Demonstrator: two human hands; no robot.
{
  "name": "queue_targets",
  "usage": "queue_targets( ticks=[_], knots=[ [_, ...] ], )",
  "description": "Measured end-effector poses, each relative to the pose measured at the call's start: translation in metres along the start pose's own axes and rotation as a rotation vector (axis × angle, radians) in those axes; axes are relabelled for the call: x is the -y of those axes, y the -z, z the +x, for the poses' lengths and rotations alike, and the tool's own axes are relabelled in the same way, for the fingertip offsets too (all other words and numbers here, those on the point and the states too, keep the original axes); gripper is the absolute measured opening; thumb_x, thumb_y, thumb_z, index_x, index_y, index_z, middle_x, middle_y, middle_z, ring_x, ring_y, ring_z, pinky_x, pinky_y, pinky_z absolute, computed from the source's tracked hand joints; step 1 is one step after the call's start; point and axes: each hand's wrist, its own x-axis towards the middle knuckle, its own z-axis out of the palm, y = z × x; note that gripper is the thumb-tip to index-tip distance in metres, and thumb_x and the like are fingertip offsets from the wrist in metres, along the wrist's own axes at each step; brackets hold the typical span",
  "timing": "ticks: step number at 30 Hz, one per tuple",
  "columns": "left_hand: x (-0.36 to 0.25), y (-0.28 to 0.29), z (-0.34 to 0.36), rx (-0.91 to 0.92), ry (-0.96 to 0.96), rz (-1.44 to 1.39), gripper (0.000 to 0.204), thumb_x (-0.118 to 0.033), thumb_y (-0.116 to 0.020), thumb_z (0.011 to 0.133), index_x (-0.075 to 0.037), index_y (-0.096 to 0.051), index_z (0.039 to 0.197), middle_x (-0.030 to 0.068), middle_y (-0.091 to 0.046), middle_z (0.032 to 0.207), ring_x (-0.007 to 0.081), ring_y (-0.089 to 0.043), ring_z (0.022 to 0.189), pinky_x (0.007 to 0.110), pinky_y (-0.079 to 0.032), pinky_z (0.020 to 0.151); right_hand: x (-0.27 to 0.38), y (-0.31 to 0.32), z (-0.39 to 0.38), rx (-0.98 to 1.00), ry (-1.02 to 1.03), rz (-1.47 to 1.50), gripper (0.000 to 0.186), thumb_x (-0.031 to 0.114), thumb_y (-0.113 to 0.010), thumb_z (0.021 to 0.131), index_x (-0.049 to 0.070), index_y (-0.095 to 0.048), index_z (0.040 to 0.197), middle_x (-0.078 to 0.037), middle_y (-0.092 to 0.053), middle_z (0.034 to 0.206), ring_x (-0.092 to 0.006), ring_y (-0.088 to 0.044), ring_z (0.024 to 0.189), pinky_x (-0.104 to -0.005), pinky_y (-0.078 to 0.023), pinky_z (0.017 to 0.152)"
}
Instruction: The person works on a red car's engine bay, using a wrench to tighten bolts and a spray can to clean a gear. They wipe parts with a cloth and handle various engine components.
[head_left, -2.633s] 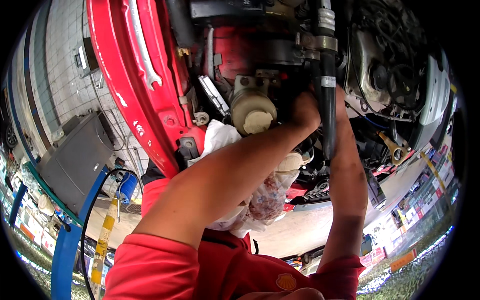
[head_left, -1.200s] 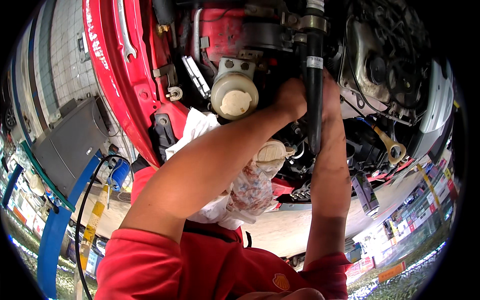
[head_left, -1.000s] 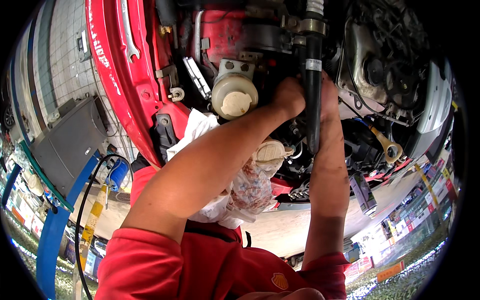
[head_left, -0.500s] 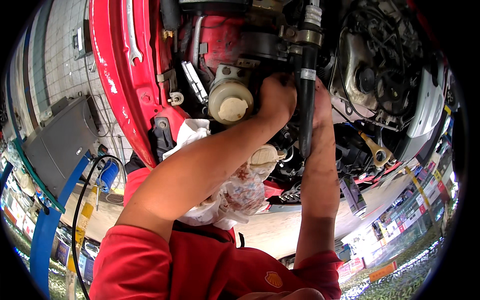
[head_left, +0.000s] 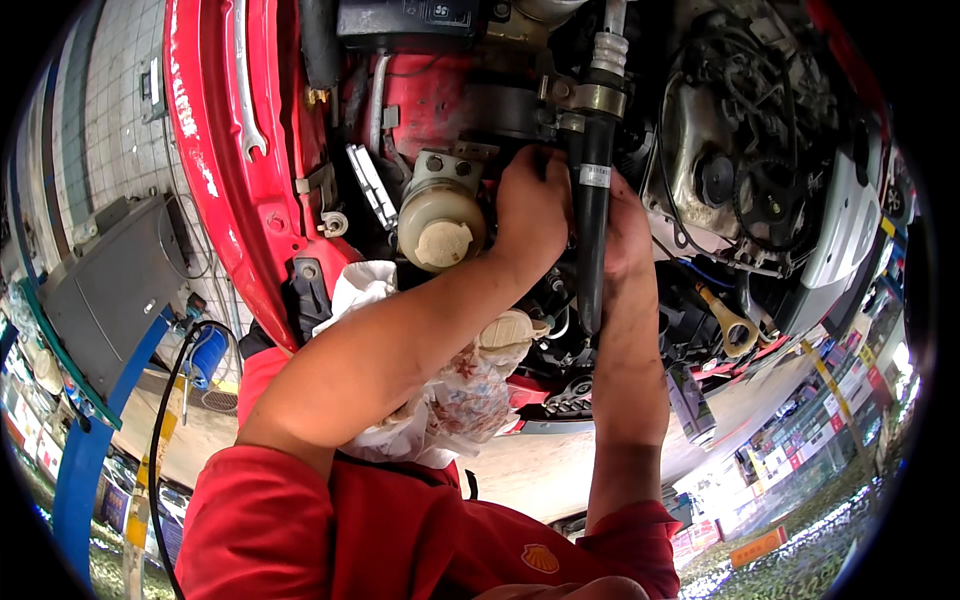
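My left hand reaches down into the engine bay, left of a black tube with a white label band. Its fingers are curled, and their tips disappear into the shadow there. On the tube's other side is my right hand, bent inward and partly covered by the tube. Whatever the fingers of both hands close on is hidden. A metal clamp sits round the tube's upper part. Left of my left hand stands a cream reservoir with a round cap.
A combination spanner lies on the red body panel at left. A yellowish ring spanner rests at the right. Stained white plastic and cloth lie under my left forearm. A silver engine cover is farther right.
The whole view has shifted, so the engine bay sits slightly left and lower. Both hands stay by the black tube, and more of my right hand shows beside it.
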Motion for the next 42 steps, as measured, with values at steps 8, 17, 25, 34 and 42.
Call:
queue_targets(
  ticks=[8,17,25,34,42],
  knots=[
    [-0.011,-0.001,0.003,-0.023,-0.198,0.282,0.036,-0.026,-0.052,0.102,0.005,-0.066,0.09,0.0243,-0.067,0.074,0.0392,-0.068,0.07,0.046,-0.052,0.066,-0.004,-0.008,0.003,0.048,0.007,0.048,0.038,0.031,-0.043,0.11,-0.002,-0.062,0.117,-0.012,-0.074,0.102,-0.0231,-0.072,0.09,-0.0331,-0.058,0.082],
    [-0.008,0.003,-0.005,-0.051,-0.292,0.161,0.027,-0.017,-0.052,0.097,0.005,-0.067,0.099,0.0228,-0.069,0.078,0.0382,-0.069,0.073,0.044,-0.052,0.068,-0.001,0.008,0.002,0.213,-0.044,0.035,0.041,0.034,-0.045,0.11,-0.001,-0.06,0.124,-0.012,-0.07,0.111,-0.0227,-0.068,0.098,-0.0347,-0.056,0.088],
    [-0.024,0.009,-0.005,0.014,-0.237,0.333,0.022,-0.013,-0.05,0.097,0.004,-0.063,0.101,0.0238,-0.07,0.085,0.0402,-0.069,0.076,0.045,-0.052,0.069,-0.004,-0.008,0.0,0.095,0.003,0.071,0.036,0.031,-0.047,0.109,0.002,-0.059,0.127,-0.011,-0.069,0.115,-0.0211,-0.067,0.102,-0.0335,-0.056,0.09],
    [-0.023,0.012,-0.003,0.032,-0.1,0.137,0.02,-0.011,-0.05,0.099,0.004,-0.06,0.106,0.0054,-0.057,0.064,0.0119,-0.053,0.057,0.029,-0.043,0.054,-0.007,-0.012,-0.008,0.087,0.053,-0.036,0.033,0.026,-0.045,0.109,0.001,-0.06,0.125,-0.012,-0.072,0.107,-0.0233,-0.07,0.093,-0.0351,-0.058,0.084],
    [-0.034,0.005,-0.004,-0.013,-0.125,0.257,0.028,-0.022,-0.053,0.101,0.005,-0.063,0.103,0.0253,-0.069,0.082,0.0402,-0.07,0.08,0.046,-0.053,0.072,-0.006,-0.013,-0.008,0.164,0.056,-0.051,0.032,0.027,-0.047,0.109,0.001,-0.061,0.122,-0.01,-0.073,0.101,-0.0209,-0.071,0.09,-0.0343,-0.059,0.081]
  ],
)
